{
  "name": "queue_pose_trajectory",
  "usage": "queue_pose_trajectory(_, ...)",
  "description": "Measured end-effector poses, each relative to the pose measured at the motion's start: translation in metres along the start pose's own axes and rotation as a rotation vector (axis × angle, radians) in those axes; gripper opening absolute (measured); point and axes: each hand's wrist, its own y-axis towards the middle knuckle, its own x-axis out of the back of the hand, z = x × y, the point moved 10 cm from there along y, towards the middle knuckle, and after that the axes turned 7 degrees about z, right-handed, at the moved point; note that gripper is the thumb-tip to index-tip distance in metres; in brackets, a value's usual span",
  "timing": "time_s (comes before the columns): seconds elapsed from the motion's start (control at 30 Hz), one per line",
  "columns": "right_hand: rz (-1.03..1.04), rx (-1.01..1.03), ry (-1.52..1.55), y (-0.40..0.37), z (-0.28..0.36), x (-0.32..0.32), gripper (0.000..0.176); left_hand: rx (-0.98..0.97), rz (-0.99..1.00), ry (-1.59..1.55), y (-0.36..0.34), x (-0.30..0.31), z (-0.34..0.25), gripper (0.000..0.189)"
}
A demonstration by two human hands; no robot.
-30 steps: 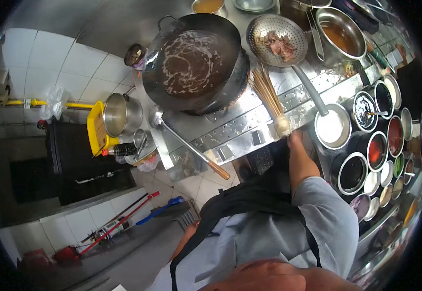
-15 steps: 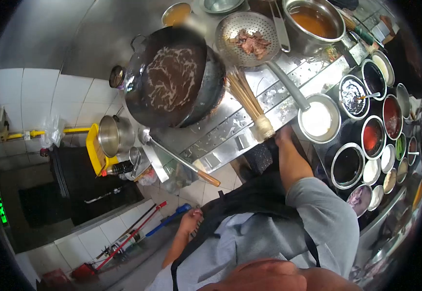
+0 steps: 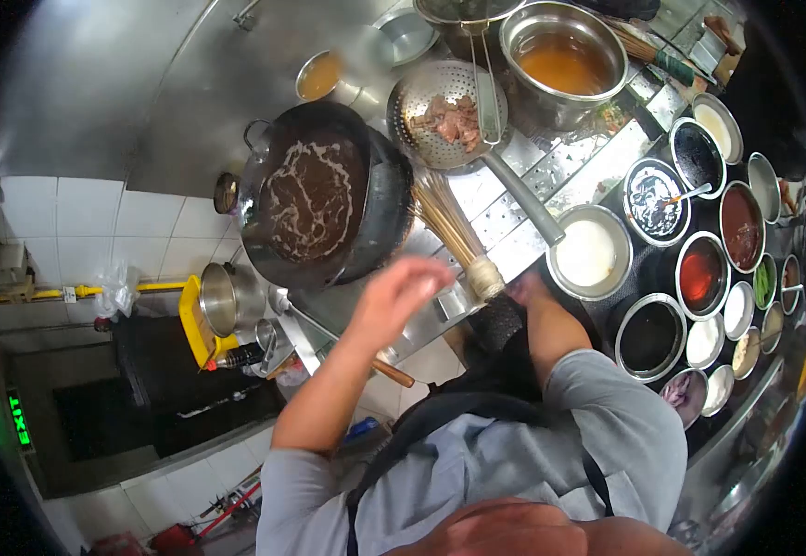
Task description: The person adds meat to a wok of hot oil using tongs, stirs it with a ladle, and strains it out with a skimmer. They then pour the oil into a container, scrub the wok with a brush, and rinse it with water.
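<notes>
My left hand [image 3: 403, 295] is raised over the front edge of the stove, its fingers stretched out, slightly blurred and holding nothing. Below it a ladle's wooden handle [image 3: 392, 372] juts past the edge. My right hand [image 3: 527, 290] is low at the counter's front edge, close to the bound end of a bamboo wok brush [image 3: 458, 227]; its fingers are mostly hidden. A black wok [image 3: 389, 204] holds dark brown liquid with streaks of foam. Behind the brush lies a perforated strainer [image 3: 421, 88] with pieces of meat [image 3: 454, 122] in it.
A pot of amber liquid [image 3: 565, 65] stands at the back. To the right are a bowl of white liquid [image 3: 590, 252], a bowl of dark sauce [image 3: 651, 338], a bowl of red oil [image 3: 702, 273] and several smaller bowls. A steel pot [image 3: 227, 301] is at the left.
My left hand has risen from beside my body to above the stove's front edge. My right hand stays near the brush's end. The whole view has shifted a little.
</notes>
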Motion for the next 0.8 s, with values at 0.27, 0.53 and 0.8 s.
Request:
queue_pose_trajectory(0.27,0.751,0.224,-1.944,0.004,-0.064,0.043,0.045,0.013,0.002,-0.651,0.18,-0.022,-0.038,0.047)
queue_pose_trajectory(0.53,0.584,0.311,-2.247,-0.099,-0.029,0.074,0.047,-0.024,0.116,-0.625,0.22,-0.069,-0.067,0.048)
queue_pose_trajectory(0.8,0.324,-0.062,-2.199,-0.077,0.002,0.127,0.049,-0.1,0.305,-0.148,0.077,-0.125,0.031,0.034)
